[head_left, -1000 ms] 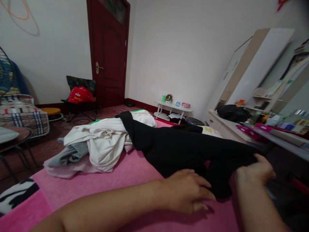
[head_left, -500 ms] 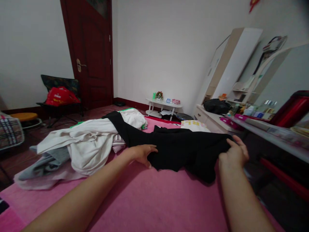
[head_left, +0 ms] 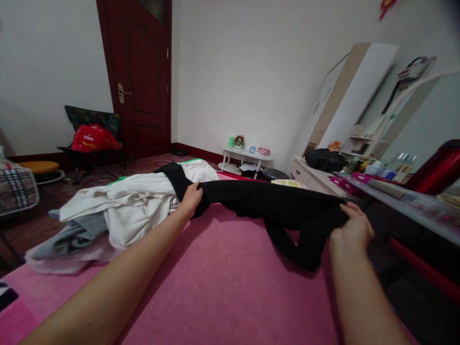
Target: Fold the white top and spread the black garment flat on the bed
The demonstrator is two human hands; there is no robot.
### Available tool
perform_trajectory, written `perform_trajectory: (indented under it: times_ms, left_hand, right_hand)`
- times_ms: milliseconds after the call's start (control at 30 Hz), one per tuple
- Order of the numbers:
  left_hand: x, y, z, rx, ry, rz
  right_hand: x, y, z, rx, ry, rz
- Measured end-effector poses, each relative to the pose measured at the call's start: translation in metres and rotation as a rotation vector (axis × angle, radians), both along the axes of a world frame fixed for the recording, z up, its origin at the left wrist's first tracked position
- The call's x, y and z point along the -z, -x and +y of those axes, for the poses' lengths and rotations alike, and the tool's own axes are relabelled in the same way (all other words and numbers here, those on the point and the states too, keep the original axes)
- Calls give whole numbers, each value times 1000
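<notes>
Left hand: the left hand [head_left: 192, 197] is closed around one end of a long black soft-cloth garment [head_left: 280, 203], just beside the clothes heap, so that this end is lifted off the bed.
Right hand: the right hand [head_left: 350, 232] is clenched on the opposite end, fingers curled over the gathered cloth; with the hands set well apart, the fabric is drawn into a fairly taut band between them.
Black garment: it is held above the pink fleecy bed cover [head_left: 223, 278]; a loose part sags near the right hand because nothing supports it there, and a far strip trails onto the heap.
Clothes heap: a rumpled pile of white and grey garments [head_left: 122, 211] is left at the bed's left side, touching the black strip.
Background: a dark red wooden door [head_left: 143, 81] and a low white side table [head_left: 246, 155] are seen beyond.
</notes>
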State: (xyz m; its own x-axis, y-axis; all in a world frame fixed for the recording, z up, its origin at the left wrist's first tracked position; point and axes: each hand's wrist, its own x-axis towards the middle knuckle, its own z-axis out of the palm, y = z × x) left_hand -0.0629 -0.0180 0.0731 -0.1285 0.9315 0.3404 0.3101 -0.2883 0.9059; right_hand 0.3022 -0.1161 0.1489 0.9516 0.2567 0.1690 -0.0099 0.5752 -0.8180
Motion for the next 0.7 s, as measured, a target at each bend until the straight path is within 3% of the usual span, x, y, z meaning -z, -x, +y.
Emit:
perform_trajectory:
  times_ms: [67, 167, 267, 367, 467, 567, 633, 700]
  left_hand:
    - [-12, 8, -4, -204, -45, 92]
    - [-29, 21, -15, -387, -66, 539]
    - [-40, 33, -20, -420, 70, 820]
    - [-44, 39, -15, -357, 173, 729]
    - [-50, 31, -13, -42, 171, 218]
    - [-61, 9, -28, 372, 61, -259]
    - [-71, -8, -48, 607, 34, -371]
    - [-77, -25, -71, 810, 113, -420]
  right_hand:
    - [-5, 5, -3, -159, 28, -24]
    - [-17, 23, -16, -627, 268, -306]
    - [-33, 65, -45, -1183, 542, -916]
    - [-45, 121, -88, -1525, 671, -1444]
    - [-52, 158, -119, -1621, 651, -1578]
    - [-51, 157, -109, -1592, 636, -1379]
    - [-44, 141, -83, -1309, 537, -1176]
    - [-32, 123, -54, -900, 419, -985]
